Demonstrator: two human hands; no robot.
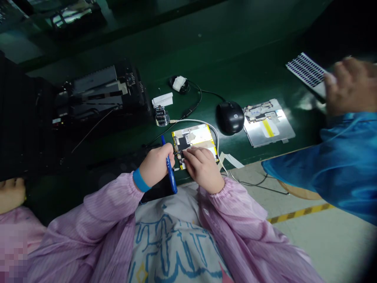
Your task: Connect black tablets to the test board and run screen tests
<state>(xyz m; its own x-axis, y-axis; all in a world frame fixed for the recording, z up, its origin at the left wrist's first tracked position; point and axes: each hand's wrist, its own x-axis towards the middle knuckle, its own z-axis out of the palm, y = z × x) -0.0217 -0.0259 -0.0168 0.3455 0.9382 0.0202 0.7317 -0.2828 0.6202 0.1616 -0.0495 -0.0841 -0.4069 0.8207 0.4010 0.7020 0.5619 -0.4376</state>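
A blue pen (172, 177) is gripped in my left hand (156, 165), whose fingers are closed around it at the left edge of a flat battery pack (203, 135). The pack has silvery cells, yellow tape and a small circuit board along its left side. Over its near part lies my right hand (204, 167), fingers bent and pressed together close to my left fingertips. What the right fingers pinch, if anything, is hidden. A white cable (218, 143) curves round the pack's right side.
A tally counter (161, 116) sits behind the pack, with a black mouse (231, 117) to the right. Another silvery battery assembly (271, 125) lies farther right. At the far right, a co-worker's hand (352, 86) touches a keyboard-like grid (308, 70). Black trays (100, 94) hold parts at left.
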